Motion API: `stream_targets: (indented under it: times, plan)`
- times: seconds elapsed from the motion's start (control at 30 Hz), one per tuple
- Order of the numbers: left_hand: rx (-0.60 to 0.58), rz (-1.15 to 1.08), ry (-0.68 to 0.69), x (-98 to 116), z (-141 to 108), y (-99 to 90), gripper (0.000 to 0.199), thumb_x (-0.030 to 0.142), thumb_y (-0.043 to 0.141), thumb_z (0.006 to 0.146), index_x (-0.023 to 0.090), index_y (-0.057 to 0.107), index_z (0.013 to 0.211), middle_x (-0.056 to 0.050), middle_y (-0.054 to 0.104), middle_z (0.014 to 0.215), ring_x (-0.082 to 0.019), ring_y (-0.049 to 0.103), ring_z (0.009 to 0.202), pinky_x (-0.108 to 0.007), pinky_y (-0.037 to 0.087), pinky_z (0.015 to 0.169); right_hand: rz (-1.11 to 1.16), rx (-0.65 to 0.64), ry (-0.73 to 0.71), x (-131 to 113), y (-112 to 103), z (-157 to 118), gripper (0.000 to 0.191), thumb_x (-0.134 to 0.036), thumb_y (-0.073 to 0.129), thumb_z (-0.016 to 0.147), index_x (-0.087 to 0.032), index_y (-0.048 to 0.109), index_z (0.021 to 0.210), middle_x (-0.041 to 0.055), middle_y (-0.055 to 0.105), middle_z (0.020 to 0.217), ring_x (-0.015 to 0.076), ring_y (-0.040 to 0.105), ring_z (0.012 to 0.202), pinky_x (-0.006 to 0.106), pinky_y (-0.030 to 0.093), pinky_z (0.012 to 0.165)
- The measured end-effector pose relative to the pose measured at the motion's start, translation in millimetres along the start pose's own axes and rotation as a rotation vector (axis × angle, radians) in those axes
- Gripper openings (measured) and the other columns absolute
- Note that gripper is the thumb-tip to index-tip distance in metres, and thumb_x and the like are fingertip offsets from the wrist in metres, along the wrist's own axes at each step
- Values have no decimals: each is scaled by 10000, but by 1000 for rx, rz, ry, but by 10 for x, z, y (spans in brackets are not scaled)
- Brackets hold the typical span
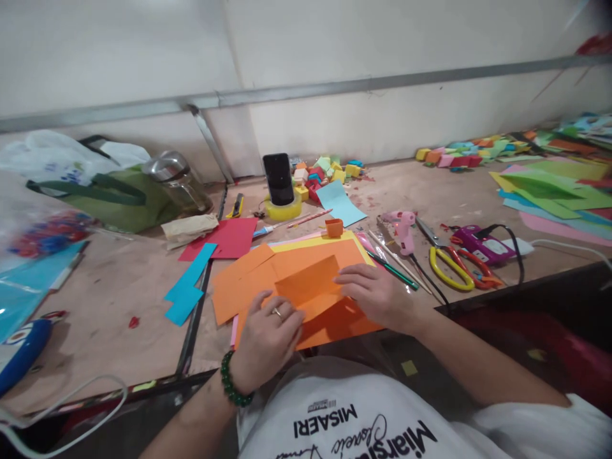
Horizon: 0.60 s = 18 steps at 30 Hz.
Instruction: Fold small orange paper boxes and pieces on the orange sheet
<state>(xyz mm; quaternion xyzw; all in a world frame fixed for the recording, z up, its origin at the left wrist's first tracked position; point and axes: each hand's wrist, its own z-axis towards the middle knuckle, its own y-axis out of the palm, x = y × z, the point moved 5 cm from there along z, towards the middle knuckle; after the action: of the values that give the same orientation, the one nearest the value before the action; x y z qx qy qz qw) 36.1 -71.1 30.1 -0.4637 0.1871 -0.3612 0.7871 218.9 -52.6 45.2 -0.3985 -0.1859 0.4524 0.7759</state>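
1. Orange folded paper (308, 280): lies on larger orange sheets (347, 328) at the near edge of desk (296, 449); upper flap stands partly raised, shadow below.
2. L hand (268, 328): fingers bent, closed on lower-left edge of folded paper. R hand (377, 296): fingers together, closed on its R edge; thumb not clearly seen.
3. Technique (judgement): line up edges & corners before pressing; hold one side still, run a fingertip along crease from middle outward. Keep pressure light until square, b/c a hard crease won't flatten out.
4. Materials: paper looks matte, smooth, fairly stiff; straight-cut edges. Small orange curl (334, 228) sits beyond, rounded, w/ open top.
5. L side: blue strips (189, 284), flat, stepped outline; red sheet (239, 237), flat.
6. R side: pink plastic glue gun (405, 233); scissors (449, 268) w/ yellow loop handle.
7. Back: paper cubes (329, 172), multicolour, heaped.
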Motion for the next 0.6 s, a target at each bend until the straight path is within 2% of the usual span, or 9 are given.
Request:
stream_targets:
  times: [0.07, 0.13, 0.2, 0.23, 0.3, 0.43, 0.6]
  plan:
    - [-24, 41, 71, 137, 19, 80, 148, 124, 512, 858, 180, 623, 780, -10, 618, 665, -171, 555, 687, -369, 399, 869, -107, -45, 13, -96, 71, -41, 221, -87, 409, 938, -141, 623, 950, 122, 720, 967, 225, 646, 921, 374, 550, 775]
    - [-38, 33, 119, 246, 66, 112, 136, 131, 514, 848, 171, 624, 779, -34, 635, 704, -182, 554, 693, -360, 418, 822, -129, -101, 19, -166, 162, -102, 221, -100, 413, 940, -134, 630, 921, 123, 723, 933, 218, 657, 836, 357, 555, 711]
    - [-48, 25, 108, 275, 129, 92, 155, 163, 530, 828, 159, 645, 932, -87, 688, 888, -223, 587, 820, -399, 419, 858, -86, -127, 52, -176, 240, -182, 210, -101, 425, 937, -129, 628, 891, 114, 725, 913, 200, 664, 794, 328, 562, 692]
    - [-62, 29, 86, 256, 158, 78, 254, 160, 535, 811, 151, 632, 1046, -105, 693, 977, -247, 591, 908, -426, 411, 897, -49, -124, 76, -161, 268, -226, 203, -92, 428, 933, -127, 625, 898, 112, 725, 928, 192, 671, 806, 312, 566, 700]
    - [-96, 44, 50, 176, 191, 53, 360, 93, 522, 781, 173, 613, 1120, -94, 698, 1018, -248, 590, 951, -430, 415, 910, 22, -110, 138, -102, 307, -309, 216, -51, 418, 911, -130, 617, 944, 116, 721, 988, 182, 681, 862, 294, 573, 724]
    - [-170, 88, 36, 4, 163, 82, 292, 12, 489, 779, 172, 653, 961, -77, 714, 967, -236, 606, 885, -392, 466, 809, 95, -109, 215, -23, 331, -401, 328, 39, 401, 802, -130, 587, 1013, 132, 711, 1012, 203, 685, 911, 321, 582, 743]
    - [-184, 50, 84, 36, 101, 122, 184, 56, 495, 825, 149, 649, 864, -76, 704, 868, -222, 605, 804, -378, 491, 772, 181, -123, 215, -53, 278, -415, 384, 14, 449, 685, -136, 562, 1020, 151, 695, 1019, 261, 654, 1020, 409, 571, 832]
